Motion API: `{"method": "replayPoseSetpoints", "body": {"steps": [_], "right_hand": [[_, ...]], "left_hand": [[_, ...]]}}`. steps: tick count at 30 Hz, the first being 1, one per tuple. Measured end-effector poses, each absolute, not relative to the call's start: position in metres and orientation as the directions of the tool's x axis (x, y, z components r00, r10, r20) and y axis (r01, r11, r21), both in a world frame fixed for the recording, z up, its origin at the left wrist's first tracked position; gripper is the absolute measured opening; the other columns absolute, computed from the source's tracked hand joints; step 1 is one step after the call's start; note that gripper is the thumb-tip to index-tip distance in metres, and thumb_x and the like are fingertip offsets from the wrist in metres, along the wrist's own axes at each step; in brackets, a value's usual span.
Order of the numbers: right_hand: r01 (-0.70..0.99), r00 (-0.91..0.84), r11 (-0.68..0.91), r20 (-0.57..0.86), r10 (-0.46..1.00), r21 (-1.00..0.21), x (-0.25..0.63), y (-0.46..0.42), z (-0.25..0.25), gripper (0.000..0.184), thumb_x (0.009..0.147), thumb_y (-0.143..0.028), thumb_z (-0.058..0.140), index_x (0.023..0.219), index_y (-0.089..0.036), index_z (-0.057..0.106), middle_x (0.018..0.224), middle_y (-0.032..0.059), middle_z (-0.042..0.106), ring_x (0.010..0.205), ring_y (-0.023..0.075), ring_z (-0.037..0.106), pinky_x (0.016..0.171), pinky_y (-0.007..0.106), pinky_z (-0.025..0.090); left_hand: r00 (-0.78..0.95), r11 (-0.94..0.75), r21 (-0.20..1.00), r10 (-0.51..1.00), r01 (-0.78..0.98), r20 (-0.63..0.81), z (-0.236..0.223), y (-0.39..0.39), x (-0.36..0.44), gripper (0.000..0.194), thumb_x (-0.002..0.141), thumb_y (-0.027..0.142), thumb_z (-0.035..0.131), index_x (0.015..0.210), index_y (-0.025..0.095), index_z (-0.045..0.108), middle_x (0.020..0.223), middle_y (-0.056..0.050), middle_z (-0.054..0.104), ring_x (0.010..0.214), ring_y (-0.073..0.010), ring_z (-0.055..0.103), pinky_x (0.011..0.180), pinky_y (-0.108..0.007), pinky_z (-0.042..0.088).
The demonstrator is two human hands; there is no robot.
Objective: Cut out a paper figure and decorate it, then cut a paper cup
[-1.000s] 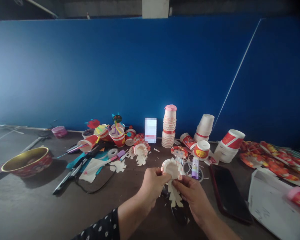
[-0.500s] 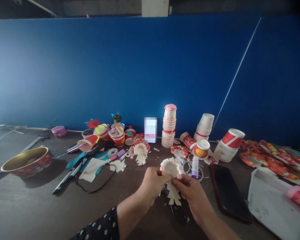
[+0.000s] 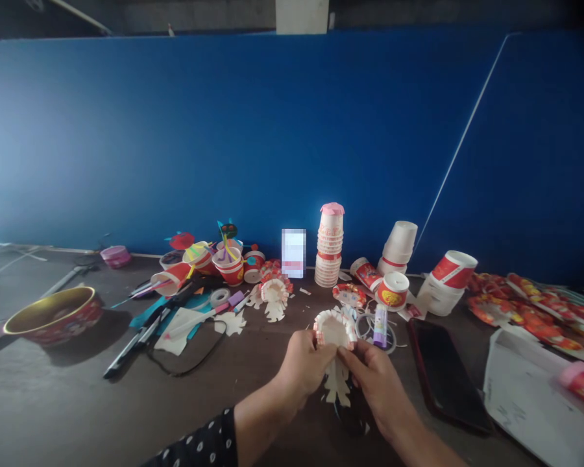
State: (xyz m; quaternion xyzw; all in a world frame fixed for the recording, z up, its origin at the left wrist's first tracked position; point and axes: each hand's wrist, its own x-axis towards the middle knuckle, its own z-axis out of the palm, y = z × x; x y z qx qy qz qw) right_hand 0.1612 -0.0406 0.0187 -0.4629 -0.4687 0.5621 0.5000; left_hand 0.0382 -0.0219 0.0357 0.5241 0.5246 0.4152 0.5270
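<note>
Between my two hands is a paper-cup cutout (image 3: 331,329) with a round curled fringe at the top and a strip with notched edges hanging below. My left hand (image 3: 302,364) pinches it at the lower left of the round part, thumb on the near face. My right hand (image 3: 372,373) grips its lower right side, thumb close to the left thumb. The fingers behind the paper are hidden. Past the hands lies a similar curled cutout (image 3: 274,293), and a red one (image 3: 349,295) with a printed figure. A purple glue stick (image 3: 380,327) stands near my right hand.
A tall stack of paper cups (image 3: 329,250) stands at the back. Decorated cups (image 3: 228,266) and a red-gold bowl (image 3: 53,318) are on the left. A phone (image 3: 445,376), white paper (image 3: 530,389) and red cutouts (image 3: 540,318) lie on the right. Black scissors (image 3: 348,418) lie partly hidden below the hands.
My left hand has shifted slightly right, its thumb now nearer the right thumb at the base of the round part. The hanging strip has turned a little. The other things have stayed put.
</note>
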Motion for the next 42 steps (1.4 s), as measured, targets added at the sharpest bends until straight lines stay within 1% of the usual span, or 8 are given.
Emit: {"method": "replayPoseSetpoints", "body": {"steps": [5, 10, 15, 23, 30, 33, 38, 42], "right_hand": [[-0.151, -0.054, -0.073, -0.065, 0.996, -0.986, 0.158, -0.042, 0.023, 0.027, 0.071, -0.042, 0.066, 0.079, -0.016, 0.063, 0.054, -0.0026, 0.062, 0.048, 0.0141, 0.054, 0.046, 0.023, 0.04], [-0.162, -0.006, -0.074, -0.075, 0.997, -0.984, 0.159, -0.04, 0.025, 0.025, 0.07, -0.041, 0.067, 0.075, -0.017, 0.061, 0.053, -0.0032, 0.061, 0.046, 0.0133, 0.053, 0.045, 0.022, 0.038], [-0.088, 0.014, -0.061, -0.063, 0.998, -0.994, 0.162, -0.037, 0.022, 0.02, 0.071, -0.039, 0.065, 0.072, -0.019, 0.062, 0.053, -0.0038, 0.061, 0.046, 0.0138, 0.052, 0.045, 0.023, 0.038], [-0.123, -0.043, -0.05, -0.045, 0.998, -0.991, 0.163, -0.038, 0.024, 0.019, 0.07, -0.032, 0.065, 0.081, -0.016, 0.065, 0.057, -0.0019, 0.061, 0.05, 0.0124, 0.05, 0.045, 0.021, 0.033], [-0.085, -0.014, -0.026, -0.025, 1.0, -0.996, 0.166, -0.041, 0.027, 0.016, 0.066, -0.027, 0.063, 0.076, -0.015, 0.065, 0.06, -0.0018, 0.059, 0.049, 0.0102, 0.045, 0.042, 0.019, 0.03], [-0.047, -0.054, 0.001, 0.004, 0.999, -0.999, 0.164, -0.04, 0.026, 0.016, 0.067, -0.03, 0.067, 0.073, -0.015, 0.063, 0.059, -0.0019, 0.059, 0.05, 0.0114, 0.048, 0.044, 0.02, 0.034], [-0.046, -0.144, -0.019, -0.012, 0.989, -0.999, 0.161, -0.038, 0.023, 0.023, 0.068, -0.034, 0.069, 0.082, -0.017, 0.065, 0.067, 0.0009, 0.068, 0.061, 0.0186, 0.061, 0.059, 0.027, 0.046], [-0.014, -0.139, -0.035, -0.033, 0.99, -0.999, 0.161, -0.038, 0.025, 0.022, 0.068, -0.037, 0.067, 0.078, -0.018, 0.067, 0.067, 0.0012, 0.07, 0.057, 0.0189, 0.061, 0.056, 0.027, 0.046]], "left_hand": [[0.09, 0.033, 0.983, 0.995, 0.182, -0.05, 0.03, -0.02, 0.039, 0.013, 0.061, 0.02, 0.05, 0.05, 0.015, 0.045, 0.047, 0.004, 0.041, 0.045, -0.0071, 0.037, 0.041, -0.019, 0.027], [0.125, 0.127, 0.992, 0.984, 0.023, -0.129, 0.045, -0.021, 0.039, 0.01, 0.059, 0.021, 0.053, 0.054, 0.013, 0.052, 0.047, 0.003, 0.045, 0.043, -0.007, 0.037, 0.042, -0.02, 0.03], [0.204, 0.18, 0.97, 0.968, -0.163, -0.146, 0.054, -0.021, 0.034, 0.013, 0.057, 0.022, 0.057, 0.063, 0.011, 0.059, 0.055, -0.001, 0.055, 0.049, -0.0091, 0.046, 0.047, -0.02, 0.035], [0.099, 0.138, 0.98, 0.987, -0.146, -0.125, 0.049, -0.019, 0.036, 0.008, 0.053, 0.011, 0.056, 0.06, 0.011, 0.06, 0.052, 0.002, 0.055, 0.047, -0.0078, 0.044, 0.048, -0.02, 0.035], [0.037, 0.119, 0.989, 0.993, -0.09, -0.116, 0.049, -0.018, 0.034, 0.009, 0.052, 0.007, 0.052, 0.056, 0.012, 0.059, 0.048, 0.003, 0.053, 0.044, -0.0067, 0.041, 0.044, -0.018, 0.03], [0.032, 0.111, 0.991, 0.993, -0.068, -0.109, 0.046, -0.016, 0.034, 0.01, 0.051, 0.007, 0.053, 0.057, 0.012, 0.059, 0.048, 0.004, 0.052, 0.044, -0.0066, 0.04, 0.043, -0.018, 0.029], [0.039, 0.133, 0.989, 0.991, -0.061, -0.131, 0.044, -0.015, 0.034, 0.012, 0.053, 0.009, 0.054, 0.061, 0.011, 0.062, 0.051, 0.002, 0.056, 0.046, -0.0077, 0.044, 0.044, -0.019, 0.032], [0.081, 0.173, 0.978, 0.983, -0.117, -0.164, 0.042, -0.014, 0.033, 0.011, 0.054, 0.013, 0.057, 0.063, 0.01, 0.063, 0.054, -0.002, 0.06, 0.046, -0.01, 0.049, 0.045, -0.021, 0.036]]}}
